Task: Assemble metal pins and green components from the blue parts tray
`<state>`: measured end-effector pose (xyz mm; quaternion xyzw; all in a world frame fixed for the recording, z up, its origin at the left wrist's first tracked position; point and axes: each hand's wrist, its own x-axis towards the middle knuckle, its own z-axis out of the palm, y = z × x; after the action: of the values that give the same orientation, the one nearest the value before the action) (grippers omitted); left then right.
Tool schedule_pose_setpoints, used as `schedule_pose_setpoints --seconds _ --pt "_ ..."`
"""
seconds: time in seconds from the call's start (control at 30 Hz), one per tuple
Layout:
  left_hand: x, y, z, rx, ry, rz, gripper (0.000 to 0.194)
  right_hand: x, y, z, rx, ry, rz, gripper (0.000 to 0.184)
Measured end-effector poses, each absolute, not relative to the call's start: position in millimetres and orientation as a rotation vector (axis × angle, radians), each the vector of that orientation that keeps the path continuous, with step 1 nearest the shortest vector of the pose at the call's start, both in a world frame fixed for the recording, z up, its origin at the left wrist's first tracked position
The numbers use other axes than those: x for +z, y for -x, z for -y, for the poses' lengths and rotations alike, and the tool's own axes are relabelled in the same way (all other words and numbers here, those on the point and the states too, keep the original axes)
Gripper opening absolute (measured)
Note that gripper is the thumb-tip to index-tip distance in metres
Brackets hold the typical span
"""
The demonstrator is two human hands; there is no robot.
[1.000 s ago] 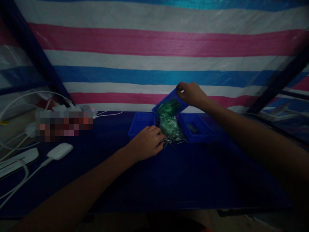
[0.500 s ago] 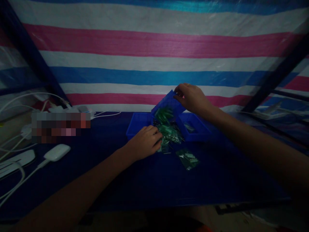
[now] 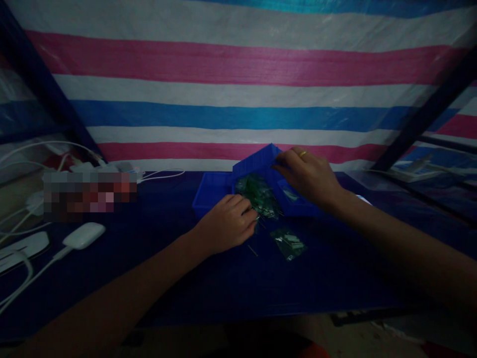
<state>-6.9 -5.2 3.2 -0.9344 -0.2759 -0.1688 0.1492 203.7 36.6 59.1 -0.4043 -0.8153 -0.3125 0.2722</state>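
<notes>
A blue plastic bin [image 3: 253, 163] stands tilted toward me at the middle of the table. My right hand [image 3: 311, 174], a ring on one finger, pinches its upper right corner. Small clear bags and thin metal pieces [image 3: 261, 196] lie heaped in its low front part. My left hand [image 3: 229, 223] is at the heap's front left, fingers curled in; whatever they hold is hidden. One clear bag with pale pieces [image 3: 290, 243] lies on the table in front, and a thin metal pin [image 3: 253, 250] lies near my left hand.
Blue bins stand on both sides: one on the left [image 3: 208, 191], one on the right [image 3: 300, 206] partly behind my right hand. White cables and a white adapter [image 3: 85, 235] lie on the left of the blue table [image 3: 223, 288]. Striped sheeting [image 3: 238, 64] hangs behind.
The tilted bin has come down lower, with my right hand moving down with it. My left hand has shifted slightly right and toward me. A thin pin now lies apart on the table.
</notes>
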Motion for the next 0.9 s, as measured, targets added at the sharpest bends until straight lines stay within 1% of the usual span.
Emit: schedule_pose_setpoints --seconds 0.1,0.23,0.3,0.43,0.57,0.73,0.9 --pt "1 -2 20 -0.485 2.808 0.559 0.029 51 -205 -26 -0.994 1.060 2.194 0.021" --pt "-9 -12 34 -0.441 2.963 0.398 0.046 49 -205 -18 -1.096 1.061 2.178 0.022" --pt "-14 -14 35 -0.423 2.990 0.390 0.046 50 -205 -18 -1.099 1.074 2.169 0.021" --pt "-18 -14 30 -0.440 2.969 0.450 0.039 56 -207 -23 -1.090 1.088 2.114 0.020" --pt "-17 -14 25 -0.456 2.949 0.477 0.035 66 -210 -29 -0.956 1.091 2.033 0.017" --pt "-17 -14 22 -0.460 2.937 0.496 0.033 85 -216 -41 -0.784 1.129 1.900 0.019" --pt "-16 -15 24 -0.468 2.941 0.524 0.032 85 -220 -100 -0.535 1.315 1.891 0.024"
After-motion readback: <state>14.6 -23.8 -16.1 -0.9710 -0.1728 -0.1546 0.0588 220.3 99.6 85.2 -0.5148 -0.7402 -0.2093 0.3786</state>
